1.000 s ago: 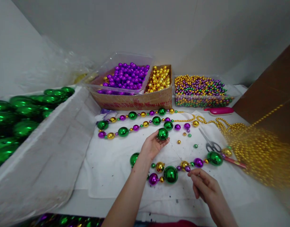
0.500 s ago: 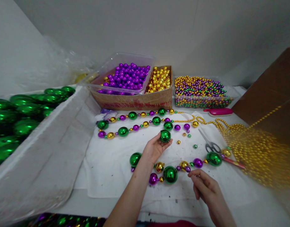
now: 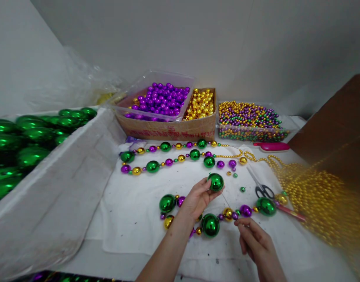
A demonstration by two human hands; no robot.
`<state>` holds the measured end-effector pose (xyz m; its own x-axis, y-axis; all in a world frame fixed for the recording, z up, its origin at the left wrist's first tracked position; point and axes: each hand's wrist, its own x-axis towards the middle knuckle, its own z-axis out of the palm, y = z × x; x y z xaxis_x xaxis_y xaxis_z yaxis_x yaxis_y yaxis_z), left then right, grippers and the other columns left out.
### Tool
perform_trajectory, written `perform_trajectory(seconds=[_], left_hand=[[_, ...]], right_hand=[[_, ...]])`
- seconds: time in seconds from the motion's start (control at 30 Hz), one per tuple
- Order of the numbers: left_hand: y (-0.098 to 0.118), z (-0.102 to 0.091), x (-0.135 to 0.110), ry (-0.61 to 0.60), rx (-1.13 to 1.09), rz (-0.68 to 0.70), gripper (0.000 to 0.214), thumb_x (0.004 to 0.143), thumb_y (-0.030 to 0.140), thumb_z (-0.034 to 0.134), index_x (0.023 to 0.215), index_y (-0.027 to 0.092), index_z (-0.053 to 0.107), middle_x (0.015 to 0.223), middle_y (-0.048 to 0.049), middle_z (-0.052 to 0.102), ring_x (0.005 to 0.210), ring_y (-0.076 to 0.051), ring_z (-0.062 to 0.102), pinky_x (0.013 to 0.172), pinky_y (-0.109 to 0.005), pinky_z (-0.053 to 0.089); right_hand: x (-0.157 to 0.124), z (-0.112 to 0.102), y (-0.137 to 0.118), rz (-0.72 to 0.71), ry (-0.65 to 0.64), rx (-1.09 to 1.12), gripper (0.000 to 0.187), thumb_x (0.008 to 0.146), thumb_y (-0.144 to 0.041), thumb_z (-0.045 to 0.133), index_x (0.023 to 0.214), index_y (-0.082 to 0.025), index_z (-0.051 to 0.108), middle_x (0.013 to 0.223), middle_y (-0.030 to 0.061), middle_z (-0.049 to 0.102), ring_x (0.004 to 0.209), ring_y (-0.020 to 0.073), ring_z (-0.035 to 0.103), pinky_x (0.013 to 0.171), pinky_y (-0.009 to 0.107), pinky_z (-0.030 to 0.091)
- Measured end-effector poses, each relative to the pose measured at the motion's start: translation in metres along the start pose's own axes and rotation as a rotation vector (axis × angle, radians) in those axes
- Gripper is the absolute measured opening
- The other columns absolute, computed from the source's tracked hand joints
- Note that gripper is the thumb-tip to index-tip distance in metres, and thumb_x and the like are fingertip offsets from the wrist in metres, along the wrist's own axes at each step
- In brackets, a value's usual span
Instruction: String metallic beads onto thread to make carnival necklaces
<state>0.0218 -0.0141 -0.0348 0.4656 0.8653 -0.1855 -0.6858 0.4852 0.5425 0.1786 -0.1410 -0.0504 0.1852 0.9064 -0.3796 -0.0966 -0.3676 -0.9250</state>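
My left hand (image 3: 199, 197) is closed around a large shiny green bead (image 3: 216, 182), raised above the white cloth. From it a thin thread (image 3: 226, 198) slants down toward the right. My right hand (image 3: 254, 237) pinches at a small purple bead (image 3: 235, 216) with thumb and forefinger. Beside that bead lies a strand of mixed beads, including a large green bead (image 3: 210, 225), a gold bead (image 3: 227, 213) and a purple bead (image 3: 245, 210). My left forearm hides part of this strand. Behind my hands lies another bead necklace (image 3: 152, 166), looped on the cloth.
A white foam box (image 3: 89, 188) of big green balls stands left. At the back are a cardboard box (image 3: 168, 130), a clear tub of purple beads (image 3: 165, 100) and a tub of small mixed beads (image 3: 250, 135). Scissors (image 3: 264, 192) and a pile of gold bead chain (image 3: 317, 196) lie right.
My left hand has moved right with the green bead, closer to my right hand. More of the strand's left end shows beside my forearm. My right hand keeps its pinch.
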Motion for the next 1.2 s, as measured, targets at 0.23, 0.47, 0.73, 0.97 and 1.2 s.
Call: perform_trajectory(seconds=[0.23, 0.47, 0.73, 0.97, 1.2], left_hand=[[-0.003, 0.001, -0.003, 0.005, 0.025, 0.011, 0.015, 0.082, 0.018, 0.061, 0.095, 0.012, 0.064, 0.101, -0.0087, 0.067, 0.096, -0.021, 0.062, 0.097, -0.042, 0.043], [-0.004, 0.015, -0.008, -0.052, 0.195, -0.061, 0.026, 0.079, 0.023, 0.065, 0.104, 0.016, 0.064, 0.104, -0.0093, 0.065, 0.093, -0.020, 0.061, 0.084, -0.034, 0.046], [0.043, 0.042, 0.012, 0.110, 0.616, 0.374, 0.024, 0.084, 0.037, 0.057, 0.088, 0.018, 0.071, 0.119, -0.0081, 0.063, 0.113, -0.023, 0.053, 0.097, -0.036, 0.036], [0.053, 0.074, 0.009, -0.019, 0.933, 0.499, 0.023, 0.088, 0.031, 0.051, 0.093, 0.023, 0.072, 0.123, -0.0034, 0.061, 0.117, -0.020, 0.051, 0.105, -0.037, 0.030], [0.052, 0.089, 0.014, -0.092, 0.771, 0.483, 0.023, 0.088, 0.032, 0.052, 0.093, 0.021, 0.071, 0.118, -0.0045, 0.064, 0.115, -0.020, 0.053, 0.102, -0.035, 0.035]], right_hand=[[0.001, 0.001, -0.001, -0.033, -0.012, -0.013, 0.037, 0.079, -0.052, 0.058, 0.092, -0.017, 0.058, 0.043, -0.0064, 0.041, 0.041, 0.0073, 0.032, 0.041, 0.020, 0.020], [0.017, 0.013, -0.017, -0.102, -0.003, -0.015, 0.033, 0.080, -0.050, 0.058, 0.088, -0.018, 0.051, 0.045, -0.0065, 0.048, 0.037, 0.0055, 0.026, 0.038, 0.019, 0.015], [0.057, 0.016, -0.057, -0.405, -0.074, -0.283, 0.030, 0.079, -0.024, 0.056, 0.109, -0.023, 0.053, 0.089, 0.0034, 0.066, 0.077, 0.0174, 0.058, 0.060, 0.027, 0.043], [0.057, 0.006, -0.101, -0.678, 0.045, -0.514, 0.035, 0.088, -0.030, 0.049, 0.122, -0.026, 0.056, 0.121, 0.0073, 0.058, 0.111, 0.0234, 0.049, 0.079, 0.035, 0.044], [0.072, 0.016, -0.106, -0.385, -0.251, -0.093, 0.018, 0.085, -0.034, 0.054, 0.081, -0.018, 0.062, 0.072, 0.0020, 0.064, 0.060, 0.0132, 0.054, 0.044, 0.021, 0.035]])
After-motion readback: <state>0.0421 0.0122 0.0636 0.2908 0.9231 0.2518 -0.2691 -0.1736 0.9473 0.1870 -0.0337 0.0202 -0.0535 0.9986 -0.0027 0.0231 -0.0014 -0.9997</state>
